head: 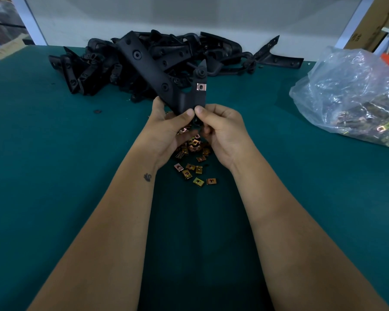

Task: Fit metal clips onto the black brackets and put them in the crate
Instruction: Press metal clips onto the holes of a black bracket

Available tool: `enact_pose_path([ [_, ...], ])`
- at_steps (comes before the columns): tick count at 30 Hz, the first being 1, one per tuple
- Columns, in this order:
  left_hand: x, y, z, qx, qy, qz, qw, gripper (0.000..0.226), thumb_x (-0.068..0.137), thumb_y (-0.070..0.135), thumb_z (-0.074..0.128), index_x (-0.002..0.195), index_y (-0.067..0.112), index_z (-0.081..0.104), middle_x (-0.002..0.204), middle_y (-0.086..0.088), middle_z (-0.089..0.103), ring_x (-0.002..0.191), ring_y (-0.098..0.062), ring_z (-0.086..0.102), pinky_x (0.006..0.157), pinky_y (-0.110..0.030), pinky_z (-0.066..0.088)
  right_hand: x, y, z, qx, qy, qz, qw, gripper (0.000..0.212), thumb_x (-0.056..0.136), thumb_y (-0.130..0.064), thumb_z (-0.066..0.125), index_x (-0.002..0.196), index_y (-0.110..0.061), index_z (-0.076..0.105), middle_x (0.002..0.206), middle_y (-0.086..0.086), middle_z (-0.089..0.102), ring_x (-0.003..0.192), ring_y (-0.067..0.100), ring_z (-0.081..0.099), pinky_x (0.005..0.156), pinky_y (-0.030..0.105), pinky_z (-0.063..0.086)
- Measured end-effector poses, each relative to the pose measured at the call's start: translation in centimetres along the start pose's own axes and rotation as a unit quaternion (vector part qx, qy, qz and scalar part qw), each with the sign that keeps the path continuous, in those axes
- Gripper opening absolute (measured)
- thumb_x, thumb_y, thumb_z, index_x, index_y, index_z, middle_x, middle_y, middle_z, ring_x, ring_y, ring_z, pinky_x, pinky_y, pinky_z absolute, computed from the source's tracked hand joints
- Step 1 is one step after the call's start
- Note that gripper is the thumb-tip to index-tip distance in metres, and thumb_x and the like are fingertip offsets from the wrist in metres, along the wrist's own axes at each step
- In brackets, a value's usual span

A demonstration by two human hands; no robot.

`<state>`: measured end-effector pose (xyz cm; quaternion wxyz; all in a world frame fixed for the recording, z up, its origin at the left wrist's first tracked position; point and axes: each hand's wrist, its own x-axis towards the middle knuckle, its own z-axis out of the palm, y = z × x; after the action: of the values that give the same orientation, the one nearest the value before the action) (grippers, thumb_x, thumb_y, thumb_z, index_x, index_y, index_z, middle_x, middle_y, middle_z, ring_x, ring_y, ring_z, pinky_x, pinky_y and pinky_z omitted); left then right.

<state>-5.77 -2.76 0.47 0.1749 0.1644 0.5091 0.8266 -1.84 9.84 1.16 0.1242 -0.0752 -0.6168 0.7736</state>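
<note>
Head view of clip fitting at a green desk (54, 153). The left hand (166, 129) grips the lower end of a black bracket (157, 75), thumb on its face, and holds it raised and tilted above the desk; the right hand (220, 131) pinches the same lower edge beside the left thumb, its other fingers curled, and whether they hide a clip cannot be told. One fitted clip (201, 86) already sits on the bracket's right tab. Loose metal clips (193, 153) lie scattered on the desk beneath and just behind the hands; a pile of brackets (189, 55) lies beyond, and a plastic bag (355, 95) of more clips lies at the right. No crate is in view. To fit well, the left hand should probably steady the bracket while the clip slides squarely over the edge until its hole meets the bracket's hole.
</note>
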Motion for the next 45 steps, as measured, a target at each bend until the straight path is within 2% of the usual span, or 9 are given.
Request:
enact_pose_path([
  [5, 0.4, -0.1, 0.4, -0.111, 0.03, -0.008, 0.993, 0.032, 0.097, -0.003, 0.051, 0.123, 0.016, 0.05, 0.104, -0.003, 0.072, 0.092, -0.016, 0.071, 0.077, -0.029, 0.057, -0.1, 0.0, 1.1, -0.032, 0.051, -0.056, 0.997, 0.015, 0.09, -0.012, 0.068, 0.076, -0.017, 0.07, 0.062, -0.012, 0.064, 0.052, -0.002, 0.051, 0.054, 0.014, 0.042],
  [8, 0.5, -0.1, 0.6, -0.145, 0.044, -0.008, 0.988, 0.034, 0.097, -0.008, 0.044, 0.127, 0.01, 0.049, 0.104, -0.008, 0.07, 0.092, -0.021, 0.07, 0.084, -0.035, 0.059, -0.4, 0.4, 1.5, -0.146, 0.11, -0.142, 0.973, 0.007, 0.088, -0.024, 0.07, 0.085, -0.018, 0.072, 0.073, -0.011, 0.069, 0.069, -0.003, 0.062, 0.063, 0.013, 0.046],
  [11, 0.4, 0.0, 0.9, -0.134, 0.044, -0.004, 0.99, 0.038, 0.096, -0.013, 0.042, 0.125, 0.009, 0.051, 0.108, -0.012, 0.069, 0.092, -0.023, 0.071, 0.077, -0.033, 0.059, -0.7, 0.9, 1.5, -0.271, 0.138, -0.207, 0.93, 0.018, 0.084, -0.034, 0.073, 0.09, -0.017, 0.071, 0.086, -0.007, 0.064, 0.079, 0.002, 0.058, 0.07, 0.012, 0.043],
  [18, 0.1, 0.1, 1.2, -0.094, 0.04, -0.006, 0.995, 0.042, 0.094, -0.016, 0.04, 0.118, 0.014, 0.055, 0.104, -0.008, 0.068, 0.09, -0.019, 0.068, 0.076, -0.03, 0.06, -0.9, 0.9, 1.5, -0.393, 0.16, -0.262, 0.867, 0.026, 0.084, -0.039, 0.072, 0.083, -0.013, 0.066, 0.084, -0.007, 0.057, 0.072, 0.004, 0.052, 0.061, 0.019, 0.041],
  [25, 0.1, 0.1, 1.5, -0.08, 0.042, -0.01, 0.996, 0.039, 0.095, -0.014, 0.043, 0.113, 0.018, 0.056, 0.104, -0.005, 0.069, 0.087, -0.016, 0.069, 0.081, -0.031, 0.058, -1.0, 0.7, 1.5, -0.44, 0.159, -0.282, 0.838, 0.032, 0.091, -0.037, 0.065, 0.075, -0.01, 0.068, 0.072, -0.007, 0.048, 0.061, 0.011, 0.046, 0.051, 0.026, 0.03],
  [30, 0.1, 0.0, 1.4, -0.074, 0.052, -0.014, 0.996, 0.039, 0.096, -0.013, 0.042, 0.114, 0.018, 0.056, 0.096, -0.001, 0.072, 0.081, -0.012, 0.07, 0.076, -0.028, 0.057, -1.0, 0.6, 1.7, -0.44, 0.155, -0.277, 0.84, 0.032, 0.09, -0.037, 0.065, 0.073, -0.01, 0.066, 0.073, -0.009, 0.047, 0.061, 0.009, 0.044, 0.051, 0.025, 0.03],
  [34, 0.0, 0.1, 1.4, -0.065, 0.053, -0.012, 0.996, 0.045, 0.095, -0.015, 0.04, 0.127, 0.015, 0.053, 0.109, -0.006, 0.068, 0.092, -0.016, 0.068, 0.083, -0.031, 0.057, -1.0, 0.7, 1.6, -0.428, 0.164, -0.261, 0.85, 0.028, 0.088, -0.04, 0.068, 0.082, -0.013, 0.068, 0.081, -0.007, 0.055, 0.068, 0.01, 0.052, 0.057, 0.028, 0.039],
  [39, -0.1, 0.4, 1.6, -0.044, 0.063, -0.018, 0.997, 0.049, 0.095, -0.016, 0.04, 0.136, 0.009, 0.048, 0.106, -0.007, 0.068, 0.079, -0.012, 0.069, 0.063, -0.023, 0.056, -1.1, 0.8, 1.6, -0.44, 0.185, -0.289, 0.83, 0.031, 0.087, -0.04, 0.069, 0.078, -0.01, 0.067, 0.081, -0.003, 0.057, 0.068, 0.014, 0.054, 0.056, 0.029, 0.039],
  [45, 0.1, 0.7, 1.4, -0.062, 0.065, -0.043, 0.995, 0.048, 0.094, -0.013, 0.045, 0.123, 0.024, 0.054, 0.103, -0.004, 0.071, 0.078, -0.016, 0.07, 0.064, -0.028, 0.056, -1.3, 0.9, 2.3, -0.454, 0.192, -0.328, 0.806, 0.034, 0.09, -0.034, 0.066, 0.072, -0.005, 0.061, 0.074, -0.001, 0.051, 0.057, 0.015, 0.043, 0.05, 0.027, 0.026],
])
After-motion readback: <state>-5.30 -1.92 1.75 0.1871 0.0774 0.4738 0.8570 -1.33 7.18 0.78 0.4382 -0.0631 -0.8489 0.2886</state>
